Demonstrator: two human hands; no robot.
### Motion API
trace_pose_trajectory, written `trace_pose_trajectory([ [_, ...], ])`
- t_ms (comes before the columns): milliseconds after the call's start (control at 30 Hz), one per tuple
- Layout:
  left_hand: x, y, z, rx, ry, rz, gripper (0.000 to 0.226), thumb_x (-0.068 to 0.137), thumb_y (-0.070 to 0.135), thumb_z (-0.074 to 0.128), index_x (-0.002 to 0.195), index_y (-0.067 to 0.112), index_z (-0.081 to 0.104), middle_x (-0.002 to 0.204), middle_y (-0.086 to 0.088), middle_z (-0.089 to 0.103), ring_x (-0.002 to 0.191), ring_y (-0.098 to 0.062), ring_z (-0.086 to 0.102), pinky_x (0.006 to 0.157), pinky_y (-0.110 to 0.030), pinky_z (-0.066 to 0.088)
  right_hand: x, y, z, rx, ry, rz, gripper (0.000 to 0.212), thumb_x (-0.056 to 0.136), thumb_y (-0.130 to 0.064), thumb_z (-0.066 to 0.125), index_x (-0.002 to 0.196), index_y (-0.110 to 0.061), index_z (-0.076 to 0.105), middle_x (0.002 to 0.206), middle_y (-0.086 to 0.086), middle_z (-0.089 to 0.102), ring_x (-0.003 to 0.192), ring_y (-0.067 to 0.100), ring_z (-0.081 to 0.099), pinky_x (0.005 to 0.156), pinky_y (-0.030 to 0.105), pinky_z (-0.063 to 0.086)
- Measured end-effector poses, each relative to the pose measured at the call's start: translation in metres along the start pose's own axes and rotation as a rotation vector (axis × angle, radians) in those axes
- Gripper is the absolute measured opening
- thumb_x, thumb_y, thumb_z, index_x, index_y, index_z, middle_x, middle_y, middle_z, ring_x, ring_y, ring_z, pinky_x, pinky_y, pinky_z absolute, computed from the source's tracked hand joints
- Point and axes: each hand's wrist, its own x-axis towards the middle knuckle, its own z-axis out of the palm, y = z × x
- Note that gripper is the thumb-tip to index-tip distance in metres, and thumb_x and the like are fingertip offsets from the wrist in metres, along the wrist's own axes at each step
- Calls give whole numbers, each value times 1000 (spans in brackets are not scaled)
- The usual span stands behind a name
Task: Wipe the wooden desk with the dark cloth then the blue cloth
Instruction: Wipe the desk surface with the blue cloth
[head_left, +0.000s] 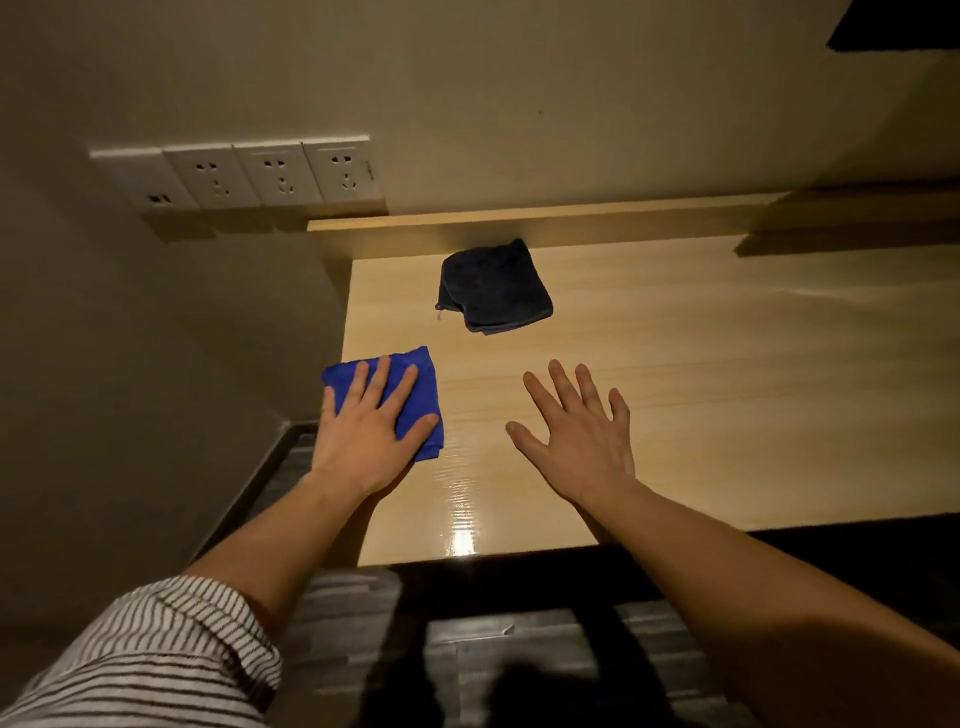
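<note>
Filling most of my view, the wooden desk (675, 395) is a pale, glossy laminate with a faint straight grain running left to right and a bright glare patch near its front edge. A low raised ledge of the same wood runs along its back edge against a plain beige wall. On that wall, past the desk's left edge, a row of white sockets (249, 174) sits in a strip. Dark striped flooring shows below the front edge.

The dark cloth (493, 286) is a soft, towel-like piece folded into a rough square, turned like a diamond so one corner points at the back ledge; it lies near the back edge, toward the left, untouched.

The blue cloth (410, 382) is a bright, smooth piece folded to a rough square, sitting at the left edge with one corner poking just over it.

My left hand (366, 423) lies flat on the blue cloth, fingers spread and pressing down, pinching nothing. My right hand (576, 431) hangs above bare wood nearer the front edge, fingers fanned apart and empty. A striped sleeve (156, 654) covers my left upper arm.
</note>
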Motion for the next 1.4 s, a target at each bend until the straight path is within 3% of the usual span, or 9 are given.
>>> trace_pose_trajectory([
  [367, -98, 33, 34, -74, 60, -71, 81, 96, 69, 1, 169, 35, 13, 178, 4, 2, 165, -19, -2, 131, -41, -2, -3, 3, 2, -16, -4, -30, 78, 93, -81, 3, 163, -45, 0, 173, -8, -8, 159, 22, -12, 124, 57, -1],
  [600, -153, 64, 60, -236, 276, -102, 61, 107, 48, 28, 152, 19, 59, 162, -2, 50, 151, -20, 45, 126, -40, 34, -3, 3, -2, -14, -30, -35, 76, 95, -79, 4, 163, -45, -1, 173, -7, -9, 159, 23, -13, 123, 58, -3],
  [733, -166, 98, 38, -617, 291, -260, 65, 101, 59, 30, 143, 25, 65, 142, 5, 68, 130, -17, 62, 107, -37, 49, -1, 4, -7, 3, -68, -52, 73, 98, -76, 10, 163, -45, 2, 173, -7, -7, 159, 24, -10, 123, 58, 0],
  [833, -141, 113, 7, -928, 339, -257, 41, 110, 44, 44, 136, 24, 68, 121, 7, 74, 114, -14, 68, 97, -27, 51, 4, 14, -21, 22, -105, -118, 68, 101, -70, 17, 163, -43, 13, 174, -6, 2, 160, 23, 0, 122, 55, 11],
  [900, -105, 117, -17, -994, 383, -251, 34, 114, 30, 46, 140, 21, 66, 121, 5, 73, 112, -14, 67, 93, -19, 48, 8, 32, -29, -9, -39, -155, 67, 101, -68, 20, 162, -40, 18, 174, -5, 8, 159, 22, 8, 120, 52, 18],
  [1067, -2, 116, -45, -789, 392, -69, 36, 115, 30, 42, 144, 21, 60, 114, 2, 70, 106, -22, 64, 81, -33, 44, 15, 98, -30, -88, 2, -84, 73, 96, -77, 14, 162, -45, 12, 174, -8, 5, 160, 22, 1, 120, 56, 13],
  [1167, 44, 113, -31, -542, 258, -31, 47, 115, 38, 39, 157, 21, 50, 156, -7, 55, 142, -30, 49, 111, -41, 40, 14, 116, -24, -83, 18, -65, 75, 95, -82, 12, 161, -49, 6, 173, -11, 1, 160, 18, -3, 121, 55, 9],
  [1233, 59, 110, -13, -241, 74, -6, 60, 111, 58, 29, 166, 34, 31, 177, -4, 18, 163, -29, 14, 130, -51, 13, 15, 116, -22, -76, 33, -62, 74, 94, -82, 13, 161, -50, 8, 173, -12, 2, 159, 16, -3, 122, 54, 8],
  [1400, 71, 105, 3, -12, 40, 17, 80, 96, 86, 12, 167, 50, 2, 179, 0, -8, 164, -30, -9, 128, -62, -4, 15, 115, -21, -69, 44, -53, 74, 94, -82, 15, 161, -50, 10, 173, -12, 4, 159, 15, -3, 122, 53, 8],
])
